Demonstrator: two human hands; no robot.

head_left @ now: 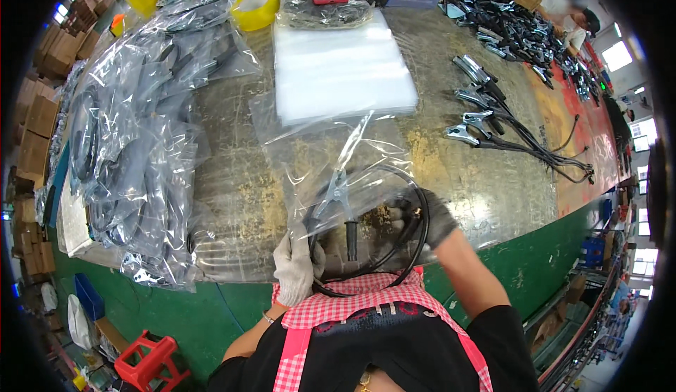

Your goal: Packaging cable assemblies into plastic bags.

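- A factory packing workshop, with one long worn workbench (493, 181).
- Many metal clamps with cables (493, 121) lie in rows.
- Stacked clear bags (341, 68), filled bags (134, 145), cardboard boxes (39, 117) around.

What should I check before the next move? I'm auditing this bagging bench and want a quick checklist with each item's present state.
1. Left hand, white glove, holds the clear plastic bag at its near edge: ok.
2. Right hand, dark glove, on the coiled black cable: ok.
3. Metal clamp lies inside the bag: ok.
4. Whole cable inside the bag: not ok, a loop hangs over the table edge by the apron.
5. Bag mouth open wide enough: cannot tell.
6. Stack of empty bags and loose clamps with leads at hand on the table: ok.
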